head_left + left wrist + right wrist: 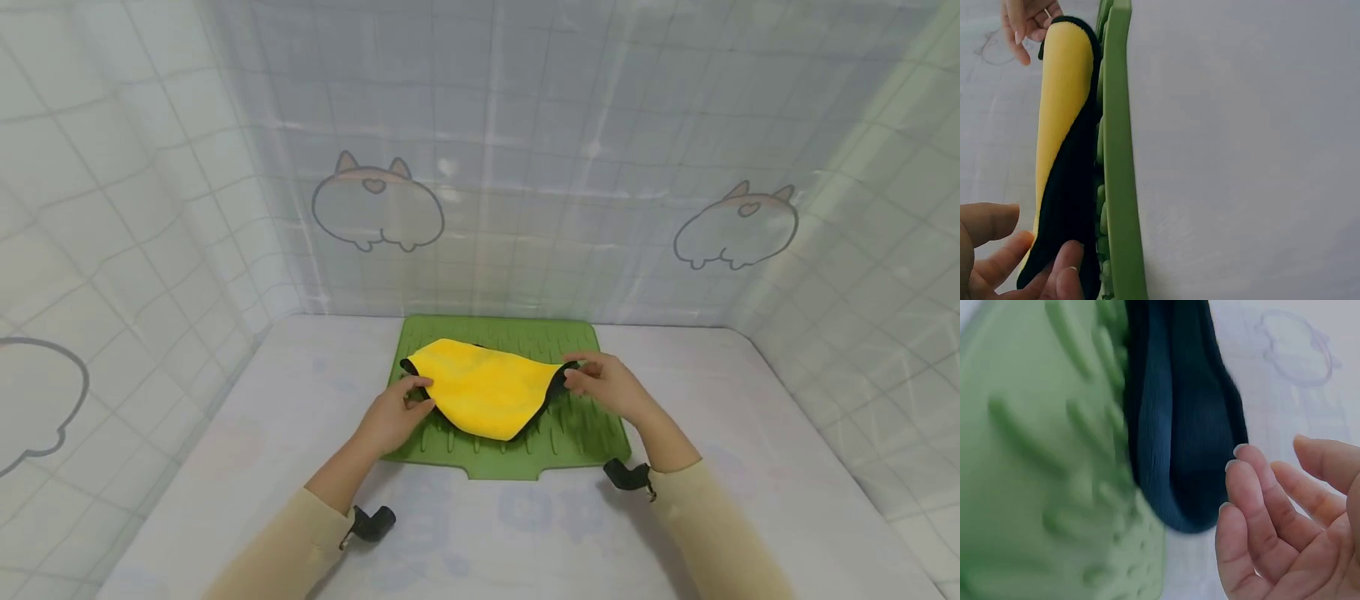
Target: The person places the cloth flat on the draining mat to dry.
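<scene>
The yellow, black-edged cloth [487, 387] lies on the green, rectangular, ridged mat [504, 468], with the left hand [392, 415] at the mat's left edge, the right hand [611, 390] at its right, and a pale gridded sheet [540, 225] behind it.

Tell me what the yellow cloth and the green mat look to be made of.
Yellow cloth: textile, perhaps microfibre, matte; it curves softly and has dark fabric-like edging. Green mat: probably silicone or rubber, dull-smooth, as its raised ridges look moulded in one piece; plastic is possible.
</scene>
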`<state>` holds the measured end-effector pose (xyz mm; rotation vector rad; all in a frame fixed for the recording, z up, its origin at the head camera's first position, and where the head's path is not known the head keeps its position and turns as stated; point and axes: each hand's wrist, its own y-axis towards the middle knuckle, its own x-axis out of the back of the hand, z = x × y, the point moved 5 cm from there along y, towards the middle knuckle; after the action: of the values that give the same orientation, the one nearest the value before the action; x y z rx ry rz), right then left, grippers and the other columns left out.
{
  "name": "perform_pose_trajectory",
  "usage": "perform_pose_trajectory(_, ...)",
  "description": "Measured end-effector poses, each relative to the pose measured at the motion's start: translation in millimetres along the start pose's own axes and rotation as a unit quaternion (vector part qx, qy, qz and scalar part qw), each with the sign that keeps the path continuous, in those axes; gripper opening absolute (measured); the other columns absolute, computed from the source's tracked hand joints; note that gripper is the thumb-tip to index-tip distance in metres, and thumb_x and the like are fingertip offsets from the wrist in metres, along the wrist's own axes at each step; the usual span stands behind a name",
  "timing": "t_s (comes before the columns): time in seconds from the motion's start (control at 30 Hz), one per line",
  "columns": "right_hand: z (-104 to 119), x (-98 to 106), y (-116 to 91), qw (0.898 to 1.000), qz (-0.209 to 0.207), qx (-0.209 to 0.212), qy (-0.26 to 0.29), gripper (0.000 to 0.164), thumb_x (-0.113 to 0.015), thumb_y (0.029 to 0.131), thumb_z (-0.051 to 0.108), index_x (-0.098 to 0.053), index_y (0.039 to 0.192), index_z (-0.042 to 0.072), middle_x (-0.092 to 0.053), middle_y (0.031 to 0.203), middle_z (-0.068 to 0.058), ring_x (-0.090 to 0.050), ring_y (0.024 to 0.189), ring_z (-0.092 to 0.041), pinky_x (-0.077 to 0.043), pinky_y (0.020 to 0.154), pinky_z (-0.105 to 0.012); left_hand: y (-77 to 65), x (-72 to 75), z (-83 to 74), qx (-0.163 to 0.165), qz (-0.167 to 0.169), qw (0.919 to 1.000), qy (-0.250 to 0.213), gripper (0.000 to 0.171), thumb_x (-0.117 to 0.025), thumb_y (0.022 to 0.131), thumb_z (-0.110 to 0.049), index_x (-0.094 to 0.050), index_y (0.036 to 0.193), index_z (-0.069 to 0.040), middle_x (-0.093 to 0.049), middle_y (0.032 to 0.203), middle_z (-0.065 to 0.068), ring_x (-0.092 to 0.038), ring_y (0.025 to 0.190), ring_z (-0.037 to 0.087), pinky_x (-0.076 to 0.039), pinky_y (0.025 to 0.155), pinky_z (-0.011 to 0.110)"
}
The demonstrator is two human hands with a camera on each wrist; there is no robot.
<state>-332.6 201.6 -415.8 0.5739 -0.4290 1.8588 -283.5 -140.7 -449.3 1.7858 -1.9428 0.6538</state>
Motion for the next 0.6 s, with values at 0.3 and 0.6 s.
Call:
perform_pose_trajectory(0.3,-40.2,20.7,19.2,0.995,-0.006,-0.076,0.058,0.053,-0.049,0.107,0.031,-0.043,0.148,-0.002,-0.069,0.107,-0.024,-0.068,0.093,-0.036,-0.058,0.082,-0.043,-1.0,-7.7,-1.7,-0.02,0.006,0.9998,-0.002,0.03,-0.063,0.101,-0.022,-0.063,0.129,-0.014,-0.061,0.129,0.013,-0.064,0.102,0.024,-0.054,0.072,0.033)
perform_pose_trajectory(0.6,-49.6,14.7,33.1,0.993,0.053,-0.092,0.058,0.05,-0.043,0.109,0.037,-0.05,0.143,0.002,-0.067,0.102,-0.018,-0.066,0.088,-0.028,-0.057,0.081,-0.042,2.3,-6.1,-2.6,-0.027,-0.054,0.9974,-0.04,0.027,-0.067,0.098,-0.024,-0.066,0.123,-0.012,-0.064,0.117,0.012,-0.058,0.074,0.018,-0.049,0.057,0.03)
